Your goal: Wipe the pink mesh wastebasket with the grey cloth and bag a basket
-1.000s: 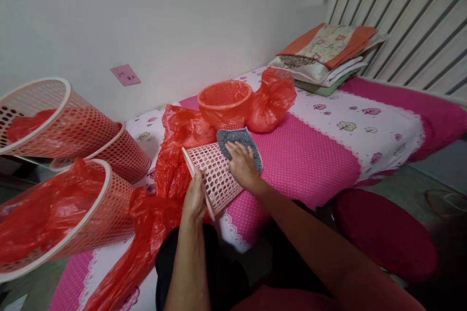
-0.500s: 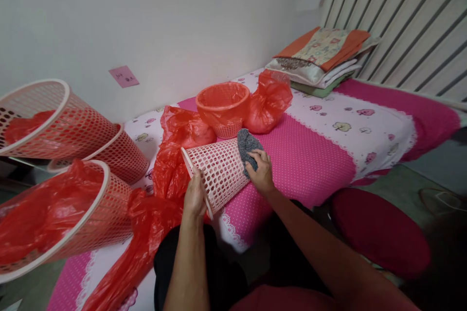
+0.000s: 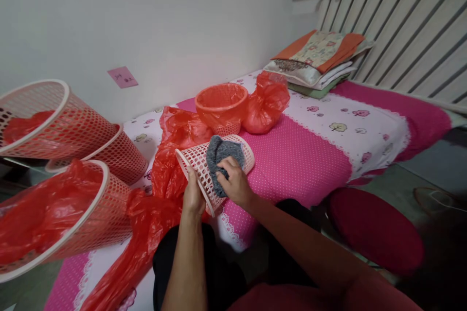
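Note:
A pale pink perforated plastic wastebasket (image 3: 248, 153) lies on its side across the pink and white bedspread, its wide mouth turned toward the lower left. My left hand (image 3: 193, 194) grips its rim; the fingers inside the mouth are partly hidden. Pressed flat on the basket's upper side is a grey cloth (image 3: 219, 153), pinched in the curled fingers of my right hand (image 3: 233, 182). Just behind stands an upright wastebasket (image 3: 222, 102) lined with a red plastic bag. Crumpled red plastic bags (image 3: 168, 170) lie to the left, beside the held basket.
Several pink baskets (image 3: 109, 209) with red bags lie tipped over at the left. A tied red bag (image 3: 268, 102) sits behind. Folded bedding (image 3: 317, 60) is stacked near the radiator (image 3: 397, 34). A round dark red stool (image 3: 374, 228) stands at the right.
My right hand has slid the grey cloth leftward along the basket, from near its base to the side closer to the rim. My left hand still holds the rim.

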### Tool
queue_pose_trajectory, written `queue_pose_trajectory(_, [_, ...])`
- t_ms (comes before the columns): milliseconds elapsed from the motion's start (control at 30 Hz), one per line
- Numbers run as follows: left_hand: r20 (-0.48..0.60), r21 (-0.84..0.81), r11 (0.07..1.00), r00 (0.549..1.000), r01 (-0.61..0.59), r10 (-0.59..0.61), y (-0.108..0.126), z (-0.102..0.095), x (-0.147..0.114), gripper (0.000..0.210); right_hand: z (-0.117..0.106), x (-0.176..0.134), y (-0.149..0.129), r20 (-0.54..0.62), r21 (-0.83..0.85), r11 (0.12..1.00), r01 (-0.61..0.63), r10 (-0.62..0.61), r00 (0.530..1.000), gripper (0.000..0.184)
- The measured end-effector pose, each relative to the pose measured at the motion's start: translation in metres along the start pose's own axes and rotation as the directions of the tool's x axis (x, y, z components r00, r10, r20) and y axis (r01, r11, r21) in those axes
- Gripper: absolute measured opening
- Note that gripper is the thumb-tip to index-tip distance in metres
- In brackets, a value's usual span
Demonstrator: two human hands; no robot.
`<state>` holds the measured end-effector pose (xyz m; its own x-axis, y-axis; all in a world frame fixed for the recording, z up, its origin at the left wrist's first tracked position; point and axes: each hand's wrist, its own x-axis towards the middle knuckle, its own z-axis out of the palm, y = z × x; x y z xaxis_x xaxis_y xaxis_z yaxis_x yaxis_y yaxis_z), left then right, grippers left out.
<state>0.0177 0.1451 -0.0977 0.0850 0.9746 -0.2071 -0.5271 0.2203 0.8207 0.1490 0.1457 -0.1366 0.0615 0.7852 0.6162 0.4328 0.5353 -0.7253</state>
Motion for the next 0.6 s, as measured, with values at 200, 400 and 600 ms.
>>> queue_pose_trajectory(200, [-0.09,0.015,0.998,0.994,-0.063,0.064,0.004,-0.008,0.002,0.064,0.016,-0.001,-0.042,0.21,-0.084,0.991,0.108,-0.089,0.974,0.018])
queue_pose_trajectory(400, [-0.052,0.01,1.0,0.999,-0.006,0.007,0.004,-0.005,0.004,0.071,0.006,-0.047,-0.033,0.197,-0.125,0.982,0.14,-0.114,0.974,0.018])
queue_pose_trajectory(600, [-0.042,0.114,0.993,0.999,0.031,-0.026,-0.009,-0.014,0.004,0.057,0.009,-0.053,-0.014,0.183,-0.227,0.947,0.227,-0.187,0.965,0.045])
